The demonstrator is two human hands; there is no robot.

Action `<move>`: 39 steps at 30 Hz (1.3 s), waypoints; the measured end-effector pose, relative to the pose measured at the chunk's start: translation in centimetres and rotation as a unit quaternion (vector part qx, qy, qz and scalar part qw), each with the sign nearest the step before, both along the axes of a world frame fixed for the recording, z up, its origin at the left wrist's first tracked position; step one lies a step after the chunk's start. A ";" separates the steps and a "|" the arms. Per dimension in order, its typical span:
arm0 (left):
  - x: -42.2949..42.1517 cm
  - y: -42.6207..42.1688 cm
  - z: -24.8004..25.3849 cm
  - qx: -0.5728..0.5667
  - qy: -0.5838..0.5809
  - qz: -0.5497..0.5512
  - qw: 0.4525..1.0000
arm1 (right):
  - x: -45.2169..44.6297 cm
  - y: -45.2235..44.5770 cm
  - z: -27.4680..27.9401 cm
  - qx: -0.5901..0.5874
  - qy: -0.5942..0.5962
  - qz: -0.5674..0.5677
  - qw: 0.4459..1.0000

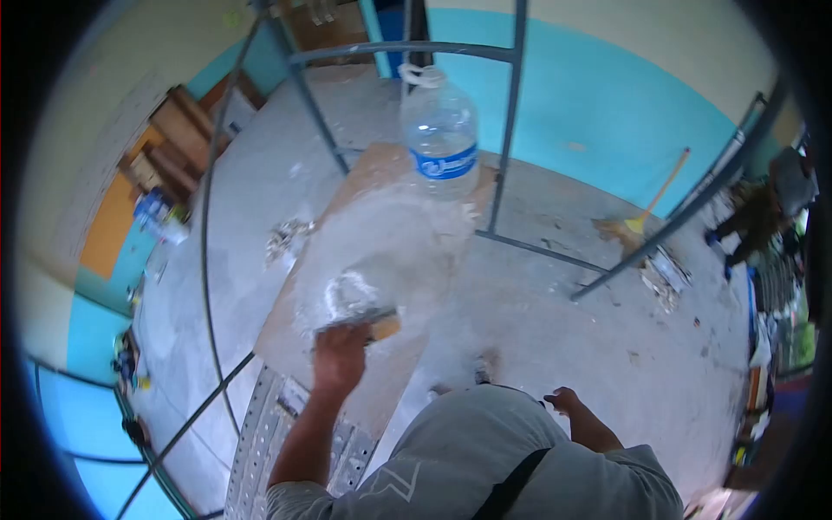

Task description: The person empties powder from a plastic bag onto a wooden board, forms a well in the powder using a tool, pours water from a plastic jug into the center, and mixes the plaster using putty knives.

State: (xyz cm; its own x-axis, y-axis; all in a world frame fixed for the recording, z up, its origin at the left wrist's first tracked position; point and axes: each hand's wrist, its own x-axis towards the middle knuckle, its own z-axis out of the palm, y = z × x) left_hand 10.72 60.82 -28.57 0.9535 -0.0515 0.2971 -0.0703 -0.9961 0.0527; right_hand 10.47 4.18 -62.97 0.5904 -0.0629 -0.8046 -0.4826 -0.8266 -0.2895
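My left hand [340, 354] is closed around a trowel [384, 327] with a yellowish part and a grey edge. The trowel rests at the near side of a pile of wet whitish plaster [360, 290], spread over a wooden board [276, 328]. A large clear water bottle [440, 126] with a blue label and white handle stands upright at the board's far end. By my waist, my right hand [565, 401] has its fingers curled; something small and dark shows at the fingertips, too small to name.
Scaffold frame bars [511, 130] rise behind and around the board. A perforated metal plank [251, 433] lies under its near end. Debris [290, 238] and a broom [663, 191] are on the floor. Another person [776, 204] stands at far right. Planks [178, 143] lean left.
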 end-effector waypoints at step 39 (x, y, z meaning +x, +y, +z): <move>0.0 9.5 -7.1 -0.583 -0.027 0.397 0.708 | 12.8 4.4 0.2 0.034 -0.051 0.118 0.991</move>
State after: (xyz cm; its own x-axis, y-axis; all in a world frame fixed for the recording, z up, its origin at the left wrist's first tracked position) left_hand 10.72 70.27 -35.64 0.5301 0.8050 -0.2662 0.4536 -0.0040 0.8912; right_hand 23.30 8.59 -62.72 0.6605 0.1400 -0.7376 -0.2428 -0.8898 -0.3863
